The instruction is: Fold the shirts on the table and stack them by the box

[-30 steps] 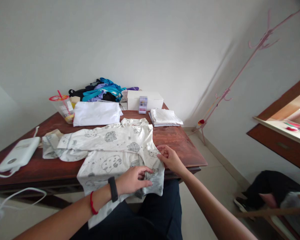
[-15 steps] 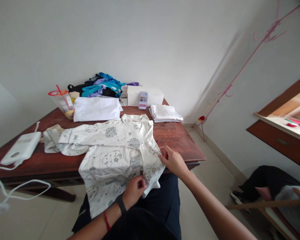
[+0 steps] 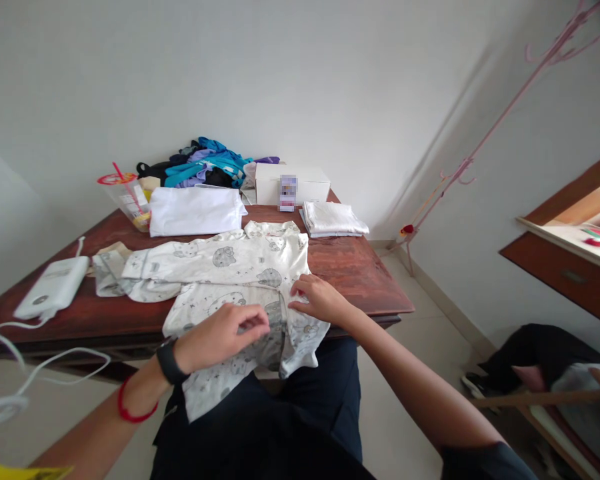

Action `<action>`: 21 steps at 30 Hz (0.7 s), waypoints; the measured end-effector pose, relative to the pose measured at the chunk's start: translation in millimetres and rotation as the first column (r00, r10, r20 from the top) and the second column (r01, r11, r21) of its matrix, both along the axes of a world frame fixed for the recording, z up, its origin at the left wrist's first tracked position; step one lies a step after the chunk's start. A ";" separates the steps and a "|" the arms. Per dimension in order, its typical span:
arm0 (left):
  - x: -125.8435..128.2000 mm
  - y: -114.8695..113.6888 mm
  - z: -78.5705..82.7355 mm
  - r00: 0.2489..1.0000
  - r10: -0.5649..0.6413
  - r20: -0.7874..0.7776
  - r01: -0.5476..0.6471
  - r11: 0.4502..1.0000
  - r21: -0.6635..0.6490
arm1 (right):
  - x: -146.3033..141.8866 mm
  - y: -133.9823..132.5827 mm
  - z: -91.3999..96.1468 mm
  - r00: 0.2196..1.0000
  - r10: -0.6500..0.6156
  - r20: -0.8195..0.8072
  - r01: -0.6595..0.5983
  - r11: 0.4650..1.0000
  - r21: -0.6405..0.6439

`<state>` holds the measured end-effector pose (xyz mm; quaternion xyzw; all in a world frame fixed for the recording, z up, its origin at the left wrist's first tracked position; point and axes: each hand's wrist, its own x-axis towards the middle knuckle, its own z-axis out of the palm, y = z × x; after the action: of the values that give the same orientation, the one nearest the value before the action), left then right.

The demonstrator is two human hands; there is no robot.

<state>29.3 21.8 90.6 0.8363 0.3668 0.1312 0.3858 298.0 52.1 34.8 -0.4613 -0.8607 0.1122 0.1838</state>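
A white baby garment with grey cartoon prints lies spread on the dark wooden table, its lower part hanging over the near edge onto my lap. My left hand, with a black band and a red string at the wrist, pinches the cloth near the garment's middle seam. My right hand rests on the garment's right side, fingers curled on the fabric at the same seam.
Behind lie a folded white cloth, a smaller folded white stack, a white box, a heap of blue and black clothes and a plastic cup. A white device with cable sits left. A pink rack stands right.
My left hand rose from the hanging hem below the table edge onto the garment's middle. My right hand shifted left toward the seam. The hanging part is now gathered higher.
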 end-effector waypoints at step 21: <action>5.2 116.5 -88.0 0.900 0.261 -0.348 -0.034 0.841 0.540 | -14.2 -14.3 -24.0 0.998 0.038 0.052 -0.032 0.994 -0.106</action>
<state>34.6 138.3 2.5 0.8861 0.4543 0.0780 0.0477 283.8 37.9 10.8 -0.4580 -0.8662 0.1481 0.1339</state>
